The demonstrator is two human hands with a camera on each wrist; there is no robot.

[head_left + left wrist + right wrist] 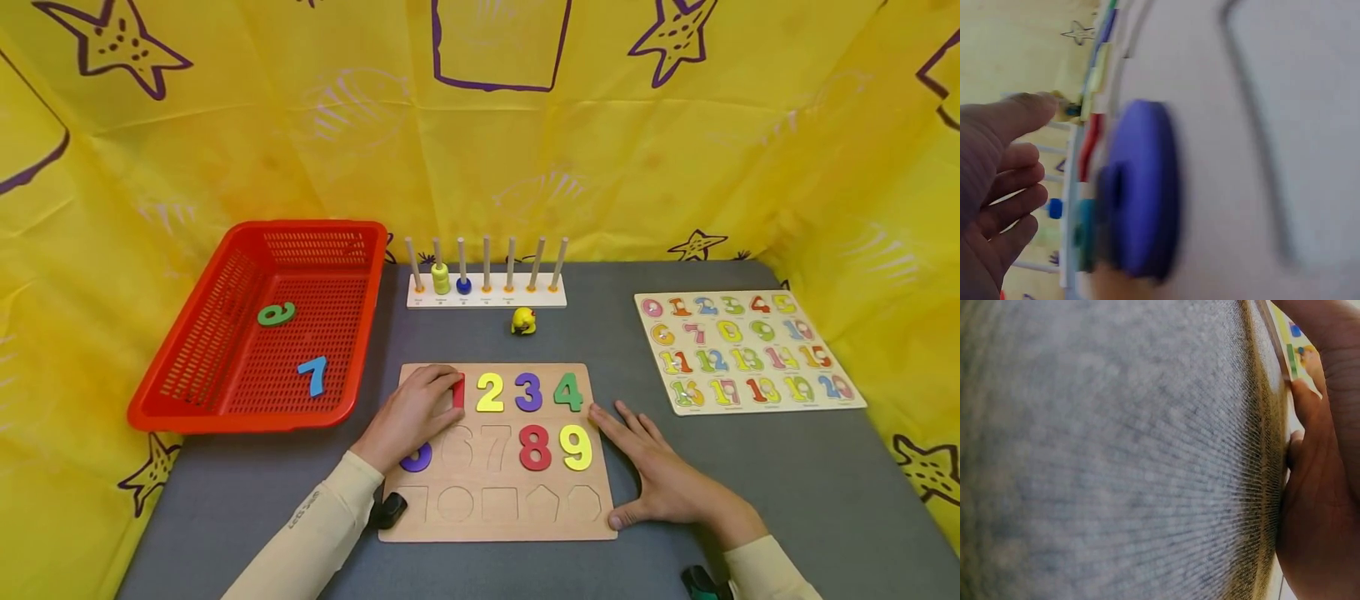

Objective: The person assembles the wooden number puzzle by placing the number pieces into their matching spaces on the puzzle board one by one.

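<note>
A wooden number board [495, 514] lies flat on the grey table. Over its left part is my left hand [412, 412], thumb extended and the other fingers loosely bent, beside the red number 1 [459, 393]. No piece shows in its grasp in the left wrist view. Beneath that hand a purple number piece [417, 457] is partly hidden. Set in the board are a yellow 2 [491, 392], purple 3 [528, 392], green 4 [568, 392], red 8 [535, 447] and yellow 9 [576, 447]. My right hand [660, 477] touches the board's right edge, fingers spread.
A red basket [365, 350] at the left holds a blue 7 [312, 375] and a green number piece [277, 314]. Behind the board stand a peg counter [487, 298] and a small yellow toy [523, 322]. Another number board [750, 354] lies at the right.
</note>
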